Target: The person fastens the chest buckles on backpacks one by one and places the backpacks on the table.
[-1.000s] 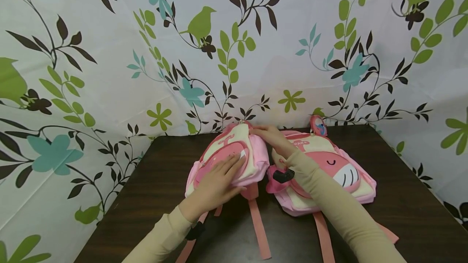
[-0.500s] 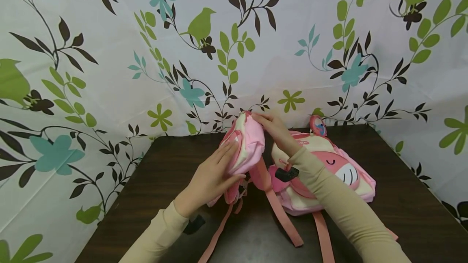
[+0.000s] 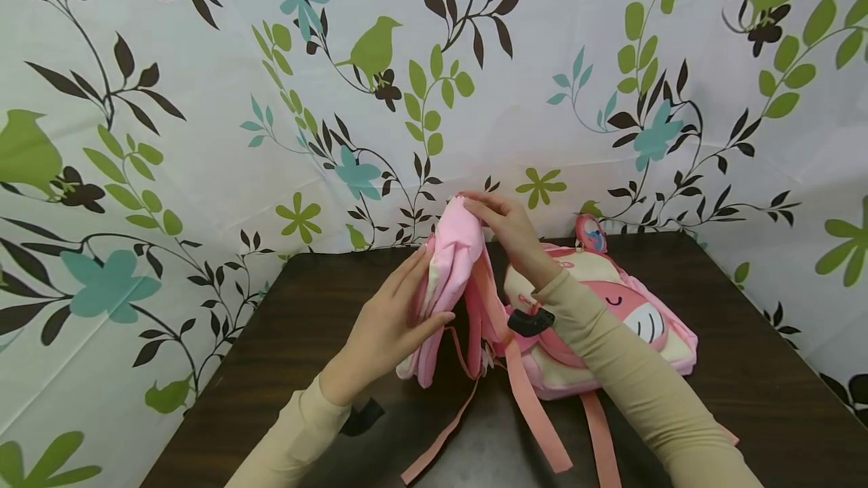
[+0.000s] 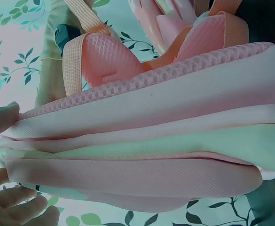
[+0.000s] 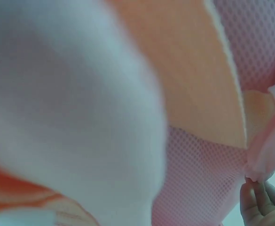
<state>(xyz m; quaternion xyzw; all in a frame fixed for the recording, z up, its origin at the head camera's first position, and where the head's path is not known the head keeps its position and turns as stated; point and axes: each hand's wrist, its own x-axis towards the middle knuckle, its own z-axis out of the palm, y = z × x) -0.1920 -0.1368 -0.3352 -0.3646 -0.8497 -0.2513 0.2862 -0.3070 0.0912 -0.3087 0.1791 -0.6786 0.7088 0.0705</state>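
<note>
A small pink and cream backpack point(image 3: 453, 247) stands on edge at the middle of the table, its side toward me. My left hand point(image 3: 383, 333) grips its near end, thumb on one face and fingers on the other. In the left wrist view the thumb and fingers of that left hand point(image 4: 17, 205) straddle the layered pink side of the backpack point(image 4: 142, 176). At the top, my right hand point(image 3: 511, 236) pinches the upper edge. The right wrist view shows the fingertips of the right hand point(image 5: 262, 202) at the fabric beside the pink mesh back panel point(image 5: 193, 174). Shoulder straps point(image 3: 536, 405) hang down to the table.
A second pink and cream backpack point(image 3: 667, 349) with a whale face lies flat on the right, partly under my right forearm. A round charm point(image 3: 591, 234) is attached at its top. The dark wooden table point(image 3: 271, 345) ends at a leaf-patterned cloth backdrop point(image 3: 420, 172).
The held backpack has been tilted up from lying face up onto its edge, turning its front away to the left. Its straps have swung into view below. The second backpack stays put.
</note>
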